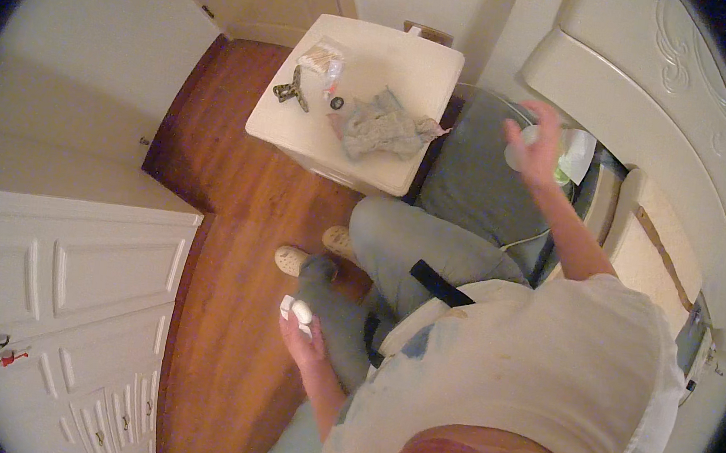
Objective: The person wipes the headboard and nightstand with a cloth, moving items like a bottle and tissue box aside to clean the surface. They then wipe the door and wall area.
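Observation:
My left hand [303, 342] is low over the wooden floor beside my knee, closed around small white objects [301, 312]; their exact kind cannot be told. My right hand [537, 148] is raised at the right with its fingers spread, blurred, over a round translucent item [520, 148] that it partly hides; whether it touches this cannot be told. Just beyond that hand lie white paper [581, 152] and something light green [563, 172], on or near a dark grey padded surface [481, 159].
On a white bedside cabinet [361, 39] lie a crumpled grey-green cloth [382, 127], a patterned hair claw clip [292, 90], a pack of cotton swabs [322, 56] and a small dark round object [337, 103]. White cupboards [116, 268] stand left; a carved headboard [643, 109] curves right.

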`<state>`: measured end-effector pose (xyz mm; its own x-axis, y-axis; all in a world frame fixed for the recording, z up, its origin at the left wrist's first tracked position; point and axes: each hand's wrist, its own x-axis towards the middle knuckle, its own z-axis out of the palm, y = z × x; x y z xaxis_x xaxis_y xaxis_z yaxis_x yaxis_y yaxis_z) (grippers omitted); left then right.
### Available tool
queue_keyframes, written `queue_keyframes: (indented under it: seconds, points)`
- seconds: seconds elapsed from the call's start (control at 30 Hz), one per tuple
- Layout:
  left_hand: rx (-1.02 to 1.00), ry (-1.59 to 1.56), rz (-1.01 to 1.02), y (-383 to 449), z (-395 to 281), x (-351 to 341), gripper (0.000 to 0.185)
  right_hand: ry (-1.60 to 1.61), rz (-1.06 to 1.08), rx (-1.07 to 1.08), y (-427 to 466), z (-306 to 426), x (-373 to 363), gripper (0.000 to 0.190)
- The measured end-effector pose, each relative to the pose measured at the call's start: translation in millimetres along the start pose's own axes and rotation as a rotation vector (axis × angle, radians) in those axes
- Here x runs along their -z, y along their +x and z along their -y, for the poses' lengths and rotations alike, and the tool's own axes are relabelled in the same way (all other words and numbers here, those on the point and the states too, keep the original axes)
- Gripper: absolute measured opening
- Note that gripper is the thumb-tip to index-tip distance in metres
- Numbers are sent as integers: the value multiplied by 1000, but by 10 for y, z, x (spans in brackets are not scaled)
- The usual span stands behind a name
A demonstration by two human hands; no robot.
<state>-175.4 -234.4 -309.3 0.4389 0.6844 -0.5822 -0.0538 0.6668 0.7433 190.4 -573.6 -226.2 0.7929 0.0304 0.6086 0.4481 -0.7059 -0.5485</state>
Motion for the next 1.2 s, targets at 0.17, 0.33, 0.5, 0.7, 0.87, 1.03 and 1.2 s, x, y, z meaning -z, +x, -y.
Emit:
queue_keyframes:
  seconds: [0.17, 0.33, 0.5, 0.7, 0.87, 1.03, 1.2]
  points:
    - [-44, -63, 44, 20, -9, -5, 34, 276, 468, 388, -14, 890, -1022, 56]
    - [-2, 16, -28, 28, -28, -11, 37, 90, 770, 539, -131, 904, -1769, 54]
    - [-17, 35, -4, 76, 38, 62, 37, 308, 614, 414, 135, 489, -1955, 48]
    - [17, 88, -17, 20, -88, -175, 35, -118, 59, -64, 1203, -402, -2201, 38]
    - [19, 95, -9, 90, -39, -151, 35, -268, 206, 179, 1339, -482, -2989, 40]
    - [22, 130, -52, 114, -31, -200, 35, 41, 459, 271, 1119, -20, -3020, 45]
    - [39, 56, -36, 141, -29, -172, 35, 270, 428, 173, 841, 100, -2881, 49]
